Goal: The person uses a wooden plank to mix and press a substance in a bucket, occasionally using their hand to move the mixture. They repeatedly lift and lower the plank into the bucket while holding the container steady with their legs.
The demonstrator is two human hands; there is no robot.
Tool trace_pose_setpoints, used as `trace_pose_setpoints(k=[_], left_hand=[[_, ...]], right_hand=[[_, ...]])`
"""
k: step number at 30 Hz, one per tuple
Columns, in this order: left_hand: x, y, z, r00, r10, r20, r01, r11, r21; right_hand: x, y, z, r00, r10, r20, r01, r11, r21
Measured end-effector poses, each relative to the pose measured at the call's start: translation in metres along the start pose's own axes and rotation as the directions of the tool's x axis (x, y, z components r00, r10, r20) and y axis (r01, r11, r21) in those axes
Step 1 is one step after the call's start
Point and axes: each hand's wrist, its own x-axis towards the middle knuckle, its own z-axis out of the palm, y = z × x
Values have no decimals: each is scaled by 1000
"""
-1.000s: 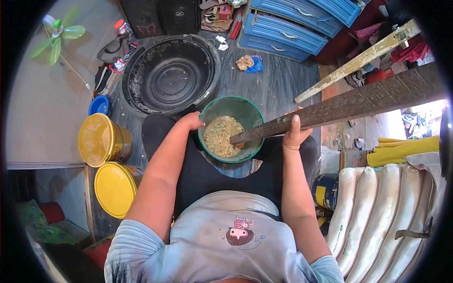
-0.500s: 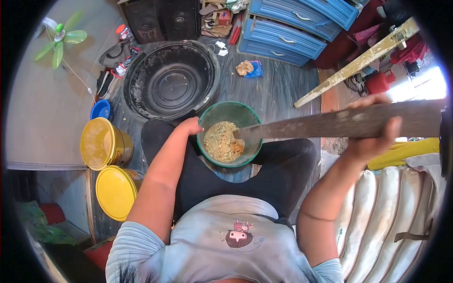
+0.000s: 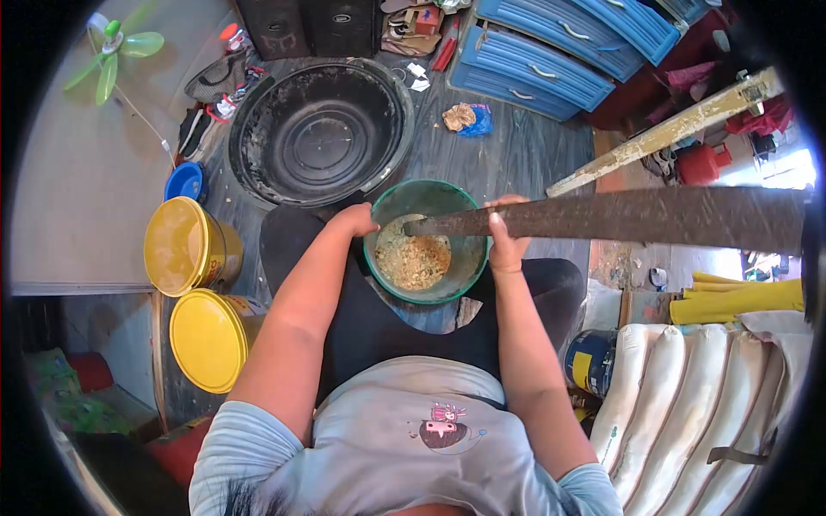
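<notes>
Between my legs stands a green bucket with a crumbly, pale yellowish mix in it. My left hand is closed on the bucket's left rim. A long dark wooden pole reaches in from the right, its narrow end down in the mix. My right hand is wrapped round the pole low down, just beside the bucket's right rim.
Beyond my left knee lies a large black basin. Two yellow buckets and a blue bowl are at the left. Crumpled paper and blue plastic lie ahead. White filled sacks are at the right.
My right hand has moved left and down the pole, from far up it to near the bucket. The pole's end has shifted slightly left and up in the bucket. The view has shifted a little.
</notes>
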Motion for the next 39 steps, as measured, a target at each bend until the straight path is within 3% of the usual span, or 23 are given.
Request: trace_pose_setpoints(k=[2,3,5,6,8,11,13,15,16,18,19,21,22,23,24,25,26,28,30,31,32,39], left_hand=[[2,-1,2,1000,-1,28,1,1000,16],[2,3,-2,1000,0,25,0,1000,10],[-2,8,-9,992,-48,115,58,995,-82],[1,7,-7,992,-49,117,60,994,-95],[9,4,-3,999,17,49,-17,1000,-5],[1,15,-13,996,-34,80,38,998,-53],[-3,16,-14,991,-56,121,65,995,-71],[3,13,-11,996,-16,93,20,999,-35],[5,11,-8,995,-11,98,14,999,-32],[10,5,-3,998,12,62,-9,999,-37],[10,3,-2,998,11,62,-9,999,-37],[11,1,0,998,38,54,-36,999,-39],[7,3,-3,998,39,55,-37,999,-38],[3,5,-7,997,44,68,-41,998,-41],[0,7,-9,996,49,81,-46,998,-45],[2,6,-6,996,50,80,-47,998,-44],[7,3,-2,997,38,64,-35,998,-55],[9,-2,2,999,21,46,-17,997,-71],[10,-1,2,999,1,45,1,999,-48],[10,-1,4,999,3,43,-1,999,-47],[12,-1,2,999,-7,40,9,999,-33],[-2,12,-9,993,-74,96,81,994,-76]], right_hand=[[-5,2,-5,994,-12,109,33,982,-188],[-5,-10,0,993,-14,114,35,981,-190],[-6,-48,19,979,-206,11,205,969,-140],[-7,-60,17,972,-231,-39,228,971,-74],[-3,-79,20,967,-256,9,256,966,19],[2,-114,21,959,-278,49,278,961,5],[20,-161,29,937,-327,126,326,945,27],[40,-223,37,907,-368,206,391,917,-85],[56,-252,33,872,-354,339,356,933,58],[79,-313,36,815,-291,501,320,947,28],[87,-331,51,815,-290,501,320,947,29],[106,-348,76,846,-435,307,460,888,-8],[116,-350,65,846,-436,306,460,888,-9],[128,-354,44,863,-303,405,351,935,-49],[136,-351,30,854,-162,494,241,965,-102],[127,-318,39,915,-215,342,236,972,-21],[123,-285,33,871,-231,433,353,908,-226],[90,-179,19,938,-308,158,344,886,-311],[47,-49,-14,910,-308,277,402,821,-405],[23,-39,10,994,-105,-20,105,994,-26],[17,-33,2,994,-97,42,99,994,-54],[-8,-51,1,996,-94,-2,94,994,-63]])
